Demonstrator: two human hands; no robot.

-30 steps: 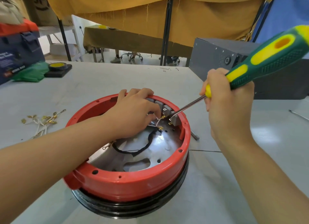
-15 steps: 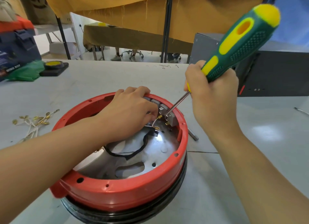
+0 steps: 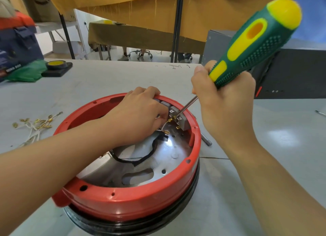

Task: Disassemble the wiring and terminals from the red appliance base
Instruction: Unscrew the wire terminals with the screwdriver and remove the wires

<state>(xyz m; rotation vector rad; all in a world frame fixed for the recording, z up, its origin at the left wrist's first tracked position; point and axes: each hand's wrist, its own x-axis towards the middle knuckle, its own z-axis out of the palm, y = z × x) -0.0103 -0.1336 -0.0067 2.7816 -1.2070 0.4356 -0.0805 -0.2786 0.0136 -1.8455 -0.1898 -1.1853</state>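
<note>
On the tabletop [image 3: 109, 80] the red base [image 3: 137, 205] sits close in front of the person, open side up, so the wiring along its far inner wall can be reached from above. The left hand [image 3: 139, 115] reaches over the rim and into the base; its fingers [image 3: 163, 115] are curled, and thumb and forefinger appear to pinch a white wire [image 3: 164, 126] just beside the grey terminal blocks [image 3: 180, 119], probably to keep it taut while the terminal is worked loose. How firmly it grips I cannot tell, since the fingertips are partly hidden.

The right hand [image 3: 224, 105] wraps its fingers tightly round the lower handle of the screwdriver [image 3: 254, 41], low near the shaft for control. The tool tilts steeply, with the tip at a brass terminal [image 3: 173, 118] between the blocks, an angle that suits prying or loosening rather than a straight turn.

A black cable [image 3: 146, 156] lies across the metal plate [image 3: 169, 158] inside, not yet removed. To the left, well apart from the base, lies a heap of loose wires [image 3: 35, 126] with brass ends, which suggests the job is partly done. A roll of tape [image 3: 56, 65] sits at the far left.
</note>
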